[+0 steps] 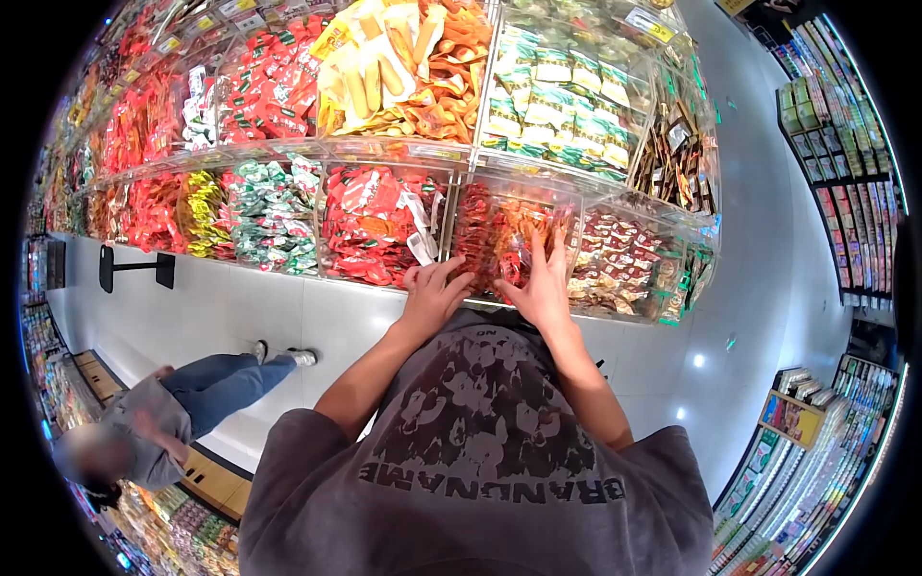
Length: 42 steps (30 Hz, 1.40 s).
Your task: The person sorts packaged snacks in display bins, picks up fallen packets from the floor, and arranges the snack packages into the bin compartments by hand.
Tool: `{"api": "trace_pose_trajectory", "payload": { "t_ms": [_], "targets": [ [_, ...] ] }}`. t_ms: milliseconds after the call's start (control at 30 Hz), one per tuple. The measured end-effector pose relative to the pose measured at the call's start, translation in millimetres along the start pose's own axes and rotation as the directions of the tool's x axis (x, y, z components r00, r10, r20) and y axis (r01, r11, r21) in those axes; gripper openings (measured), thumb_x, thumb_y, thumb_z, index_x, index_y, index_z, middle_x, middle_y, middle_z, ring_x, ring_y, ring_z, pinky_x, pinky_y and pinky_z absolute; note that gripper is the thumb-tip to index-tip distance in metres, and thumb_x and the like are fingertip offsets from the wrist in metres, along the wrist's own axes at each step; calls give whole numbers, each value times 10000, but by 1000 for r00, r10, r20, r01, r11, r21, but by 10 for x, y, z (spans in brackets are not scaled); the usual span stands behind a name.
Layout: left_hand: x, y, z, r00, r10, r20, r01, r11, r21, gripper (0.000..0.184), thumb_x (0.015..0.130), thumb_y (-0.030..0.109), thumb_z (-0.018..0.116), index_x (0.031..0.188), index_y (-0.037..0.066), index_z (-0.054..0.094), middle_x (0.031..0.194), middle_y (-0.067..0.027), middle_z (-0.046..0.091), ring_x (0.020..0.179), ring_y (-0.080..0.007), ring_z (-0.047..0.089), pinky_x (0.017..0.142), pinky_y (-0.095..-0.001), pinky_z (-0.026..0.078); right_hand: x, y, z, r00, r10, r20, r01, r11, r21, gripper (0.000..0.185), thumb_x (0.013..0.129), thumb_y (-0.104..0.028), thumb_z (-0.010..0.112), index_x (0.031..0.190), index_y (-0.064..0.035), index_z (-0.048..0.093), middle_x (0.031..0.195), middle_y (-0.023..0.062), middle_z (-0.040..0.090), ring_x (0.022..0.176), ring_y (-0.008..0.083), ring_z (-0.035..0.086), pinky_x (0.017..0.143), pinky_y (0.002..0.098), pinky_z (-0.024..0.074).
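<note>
My left hand [437, 293] rests at the front edge of a clear bin, fingers partly bent and a little apart, beside dark red small packets [472, 226]. Nothing shows in its grasp. My right hand [544, 286] reaches over the same front edge, fingers spread and pointing away from me. Its fingertips lie on shiny orange-red wrapped snack packets [516, 228]. To the left sits a bin of red packets [370, 216] with a white tag [420, 248]. Brown-and-white packets [615, 254] fill the bin to the right.
Behind, upper bins hold yellow and orange packs [370, 72] and green-white packs [562, 96]. Green-white wrapped sweets [274, 206] lie further left. A person [192, 413] stands at left behind me. Stocked shelves [836, 163] line the right side across a grey floor [749, 240].
</note>
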<state>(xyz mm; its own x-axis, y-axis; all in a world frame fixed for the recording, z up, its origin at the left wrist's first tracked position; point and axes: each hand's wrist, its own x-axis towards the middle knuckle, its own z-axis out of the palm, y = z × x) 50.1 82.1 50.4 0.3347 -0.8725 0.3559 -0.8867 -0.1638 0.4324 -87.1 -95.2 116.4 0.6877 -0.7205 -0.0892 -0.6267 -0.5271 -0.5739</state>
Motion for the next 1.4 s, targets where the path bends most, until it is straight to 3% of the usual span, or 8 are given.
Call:
{"api": "trace_pose_trajectory", "payload": {
  "t_ms": [167,333,467,700,800,933,1333,1400],
  "targets": [
    [35,-58,-124,1000,-18,-15,18,1000,-8,431,786,260,800,1188,176,667,1376,-11,541,1172,-233,469,980,-434,291,93,-144,95,986,47,163,-2,963,-268,1026,631,-349,924,1509,-193,416,1610,275,119,1478,472,182,1177,521,274],
    [-115,-158,-188,997,-26,-70,26,1000,-1,437,774,262,818,1177,176,672,1355,-37,548,1143,-263,474,973,-442,311,234,90,300,995,5,102,33,928,-370,818,695,-272,882,1421,-187,514,1546,195,322,1466,423,211,1127,549,313],
    [-279,-228,-237,992,-63,-108,66,997,28,424,780,247,810,1174,178,671,1376,-50,536,1162,-279,471,983,-445,311,366,-3,219,992,60,114,-11,921,-389,930,678,-280,897,1475,-175,429,1534,200,324,1468,414,211,1140,553,283],
    [-477,-272,-330,990,-84,-111,87,996,24,430,784,223,796,1189,168,663,1390,-62,532,1179,-279,474,991,-439,311,850,-24,153,945,-1,328,154,884,-441,1216,603,-571,874,1574,-141,283,1602,215,265,1487,387,226,1186,581,177],
    [-565,-291,-375,993,-77,-89,77,997,-2,424,790,214,788,1192,165,664,1392,-65,531,1182,-273,489,995,-436,311,1120,15,170,879,128,458,143,848,-511,1151,612,-576,855,1553,-150,347,1496,229,445,1403,386,409,1145,505,332],
    [-695,-323,-435,988,-111,-111,112,994,9,418,794,191,782,1194,160,664,1384,-70,540,1171,-265,508,983,-425,318,1232,51,185,841,174,512,155,829,-537,1069,634,-564,849,1518,-163,404,1494,210,474,1348,373,499,1121,492,383],
    [-804,-322,-512,986,-134,-95,133,991,-22,350,812,113,742,1152,146,668,1297,-53,603,1091,-252,562,953,-407,330,1204,-4,177,815,261,517,98,817,-568,1009,656,-570,831,1507,-204,430,1496,178,486,1365,345,483,1107,473,405],
    [-780,-306,-489,986,-144,-86,139,988,-59,330,814,87,727,1134,144,672,1260,-34,622,1103,-242,570,958,-407,331,1134,90,256,880,176,440,105,833,-543,1059,642,-577,823,1530,-191,394,1462,217,510,1336,380,507,1119,450,396]
  ]
}}
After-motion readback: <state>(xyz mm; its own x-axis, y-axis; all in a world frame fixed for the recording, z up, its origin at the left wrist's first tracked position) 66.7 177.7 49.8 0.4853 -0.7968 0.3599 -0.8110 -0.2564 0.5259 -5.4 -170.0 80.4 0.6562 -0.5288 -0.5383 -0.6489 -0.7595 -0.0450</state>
